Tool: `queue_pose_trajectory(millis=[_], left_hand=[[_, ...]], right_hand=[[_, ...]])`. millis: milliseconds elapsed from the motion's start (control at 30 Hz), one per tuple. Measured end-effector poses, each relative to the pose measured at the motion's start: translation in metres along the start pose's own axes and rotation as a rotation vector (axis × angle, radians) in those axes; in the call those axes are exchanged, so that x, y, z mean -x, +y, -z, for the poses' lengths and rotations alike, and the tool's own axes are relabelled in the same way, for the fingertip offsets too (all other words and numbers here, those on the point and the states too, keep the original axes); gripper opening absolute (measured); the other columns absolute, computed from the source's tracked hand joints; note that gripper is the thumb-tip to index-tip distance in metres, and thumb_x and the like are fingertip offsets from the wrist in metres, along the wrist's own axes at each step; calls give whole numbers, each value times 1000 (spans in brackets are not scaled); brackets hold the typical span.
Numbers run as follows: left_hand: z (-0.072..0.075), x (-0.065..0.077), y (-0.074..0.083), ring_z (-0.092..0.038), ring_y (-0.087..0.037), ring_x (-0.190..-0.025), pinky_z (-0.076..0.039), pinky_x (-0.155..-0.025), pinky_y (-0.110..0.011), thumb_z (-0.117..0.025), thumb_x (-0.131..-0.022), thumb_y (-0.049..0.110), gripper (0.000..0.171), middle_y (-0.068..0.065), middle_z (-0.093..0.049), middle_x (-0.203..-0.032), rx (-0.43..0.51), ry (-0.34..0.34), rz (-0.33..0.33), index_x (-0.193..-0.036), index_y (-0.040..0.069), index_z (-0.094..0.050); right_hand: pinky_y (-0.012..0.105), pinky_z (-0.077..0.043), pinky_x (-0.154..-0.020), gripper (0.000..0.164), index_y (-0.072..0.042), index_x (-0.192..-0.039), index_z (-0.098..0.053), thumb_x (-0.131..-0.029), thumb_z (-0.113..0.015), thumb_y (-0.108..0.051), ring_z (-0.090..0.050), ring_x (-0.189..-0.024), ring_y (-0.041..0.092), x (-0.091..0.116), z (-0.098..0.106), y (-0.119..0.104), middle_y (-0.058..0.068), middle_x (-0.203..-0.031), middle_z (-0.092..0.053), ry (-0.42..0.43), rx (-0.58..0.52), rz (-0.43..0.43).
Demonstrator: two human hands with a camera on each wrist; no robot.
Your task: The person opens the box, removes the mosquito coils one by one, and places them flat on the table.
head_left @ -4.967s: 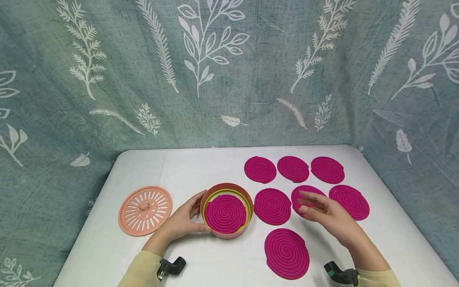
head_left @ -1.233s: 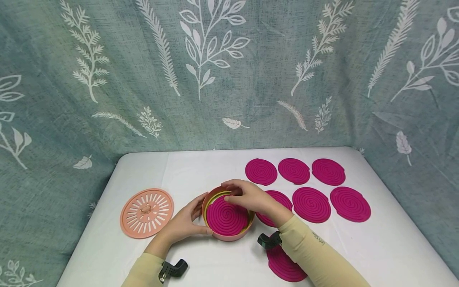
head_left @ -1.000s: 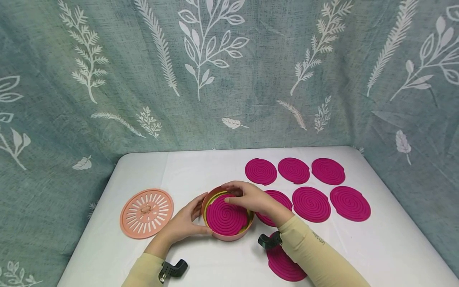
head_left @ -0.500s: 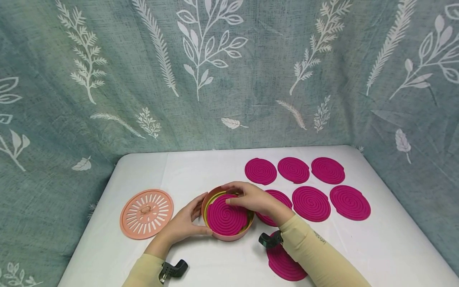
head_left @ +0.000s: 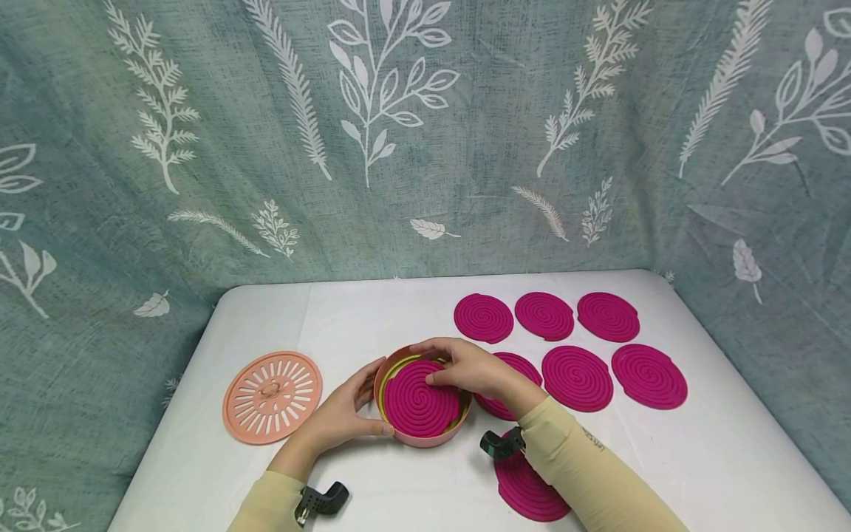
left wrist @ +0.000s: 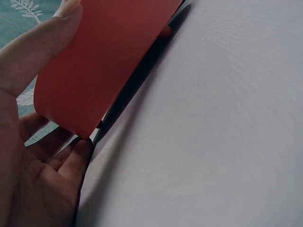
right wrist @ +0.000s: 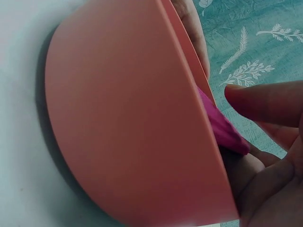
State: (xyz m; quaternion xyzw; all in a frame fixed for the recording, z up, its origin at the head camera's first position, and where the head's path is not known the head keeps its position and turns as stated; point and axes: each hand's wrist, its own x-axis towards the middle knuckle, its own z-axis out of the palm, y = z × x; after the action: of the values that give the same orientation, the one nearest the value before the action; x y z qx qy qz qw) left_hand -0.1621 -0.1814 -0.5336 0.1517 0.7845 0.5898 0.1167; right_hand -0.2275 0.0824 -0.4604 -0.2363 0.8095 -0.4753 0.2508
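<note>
A round salmon-pink mosquito coil box [head_left: 425,442] stands near the table's middle in the head view, a yellow ring inside its rim. My left hand [head_left: 349,410] holds its left side, thumb near the front and fingers behind; the left wrist view shows the thumb on the wall. Inside lies a magenta mosquito coil [head_left: 420,403]. My right hand [head_left: 465,368] reaches over the box's far right rim. In the right wrist view, the coil's edge [right wrist: 225,127] slants above the rim, bent fingers under it and the thumb [right wrist: 255,101] raised apart. Those fingertips are hidden.
Several more magenta coils [head_left: 577,378] lie flat on the right of the white table [head_left: 359,318], two of them partly covered by my right arm. A slotted salmon lid [head_left: 272,397] lies on the left. A patterned green curtain [head_left: 425,148] hangs behind.
Since five seconds ago my right hand has come left from over the loose coils to the box. In the last half second its thumb has shifted slightly right. The left hand stays on the box.
</note>
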Motion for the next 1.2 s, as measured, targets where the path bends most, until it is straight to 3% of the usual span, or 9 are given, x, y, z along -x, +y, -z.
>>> queue_pose_trajectory(millis=[267, 467, 733, 1200], left_hand=[[0, 0, 0, -36, -8, -139, -33, -112, -19, -96, -62, 31, 115, 9, -38, -152, -6, -2, 1, -155, 30, -30], [0, 0, -1, -35, -8, -140, -32, -112, -19, -96, -62, 30, 114, 9, -37, -152, -3, -8, -9, -155, 30, -29], [0, 0, -1, -35, -8, -140, -32, -112, -19, -96, -63, 28, 113, 8, -37, -153, 7, -12, -14, -155, 31, -29], [0, 0, -3, -34, -6, -140, -31, -113, -19, -96, -63, 29, 114, 10, -36, -153, 4, -7, -7, -155, 31, -29]], right_hand=[[36, -54, -91, 48, -17, -135, -62, -89, -74, -11, -61, -108, 20, -2, 1, 3, 2, -119, -66, -5, -19, -23], [35, -53, -94, 46, -11, -133, -64, -89, -74, -13, -60, -107, 15, -1, 2, 4, 1, -120, -66, -14, 24, -19], [34, -52, -91, 41, -13, -130, -67, -89, -73, -14, -59, -105, 15, 0, 2, 5, -2, -118, -67, -4, 68, -20], [30, -54, -86, 42, -10, -130, -66, -89, -74, -11, -61, -102, 17, -1, 3, 7, 2, -117, -67, -4, -10, -29]])
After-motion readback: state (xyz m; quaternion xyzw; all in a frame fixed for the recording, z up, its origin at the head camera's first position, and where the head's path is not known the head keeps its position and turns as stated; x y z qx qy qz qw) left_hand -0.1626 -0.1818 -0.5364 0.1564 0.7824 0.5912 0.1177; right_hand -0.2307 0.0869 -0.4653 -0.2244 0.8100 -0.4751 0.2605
